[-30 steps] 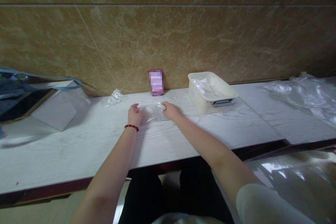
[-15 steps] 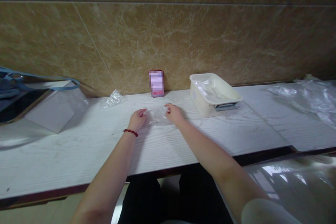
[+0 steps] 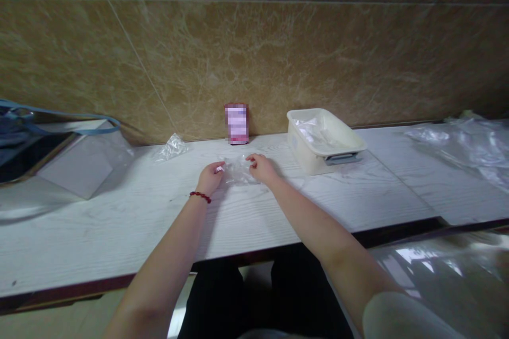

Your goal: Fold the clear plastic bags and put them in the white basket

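A clear plastic bag lies on the white wood-grain table in front of me, stretched between my two hands. My left hand, with a dark red bead bracelet at the wrist, pinches the bag's left edge. At its right end, my right hand grips the plastic between thumb and fingers. The film is crinkled and shiny; whether anything is inside it I cannot tell.
Against the brown marbled wall leans a phone. A cream bin holding clear plastic stands to the right. Crumpled plastic lies left of the phone. Further left is a white box; at far right, a heap of clear plastic.
My right hand's fingertips have shifted slightly left over the bag, and the film has crinkled up a little more. Both hands still hold it.
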`<state>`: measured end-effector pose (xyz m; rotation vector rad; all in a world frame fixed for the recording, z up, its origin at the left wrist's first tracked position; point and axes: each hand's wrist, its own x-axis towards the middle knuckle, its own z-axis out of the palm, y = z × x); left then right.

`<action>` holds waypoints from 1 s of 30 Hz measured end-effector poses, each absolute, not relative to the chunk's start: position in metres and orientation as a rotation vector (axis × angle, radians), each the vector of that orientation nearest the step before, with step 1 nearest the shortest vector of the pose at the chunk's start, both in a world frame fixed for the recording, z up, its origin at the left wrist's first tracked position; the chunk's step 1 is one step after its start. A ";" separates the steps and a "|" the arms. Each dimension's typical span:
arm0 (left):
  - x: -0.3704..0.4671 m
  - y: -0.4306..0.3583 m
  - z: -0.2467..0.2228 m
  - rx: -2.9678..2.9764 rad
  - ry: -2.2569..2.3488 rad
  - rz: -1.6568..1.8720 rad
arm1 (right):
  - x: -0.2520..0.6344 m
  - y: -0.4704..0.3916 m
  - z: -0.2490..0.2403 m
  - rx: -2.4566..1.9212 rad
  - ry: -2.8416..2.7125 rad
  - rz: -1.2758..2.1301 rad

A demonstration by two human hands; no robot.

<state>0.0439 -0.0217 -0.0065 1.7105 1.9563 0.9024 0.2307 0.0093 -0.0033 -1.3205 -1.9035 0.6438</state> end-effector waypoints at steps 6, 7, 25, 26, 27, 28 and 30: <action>0.051 -0.023 -0.003 1.958 1.939 0.813 | 0.233 0.010 -0.002 -1.312 -1.878 0.649; 0.052 -0.023 -0.004 2.007 1.931 0.798 | 0.233 0.009 -0.001 -1.324 -1.885 0.631; 0.053 -0.026 -0.005 2.295 1.727 0.708 | 0.246 0.001 0.015 -1.514 -2.077 0.452; 0.055 -0.027 -0.005 2.285 1.741 0.724 | 0.246 0.001 0.014 -1.506 -2.078 0.466; 0.057 -0.027 -0.005 2.273 1.762 0.741 | 0.246 0.002 0.013 -1.492 -2.076 0.479; 0.059 -0.028 -0.005 2.263 1.783 0.754 | 0.246 0.003 0.012 -1.470 -2.071 0.488; 0.062 -0.027 -0.007 2.273 1.799 0.758 | 0.244 0.006 0.008 -1.401 -2.060 0.502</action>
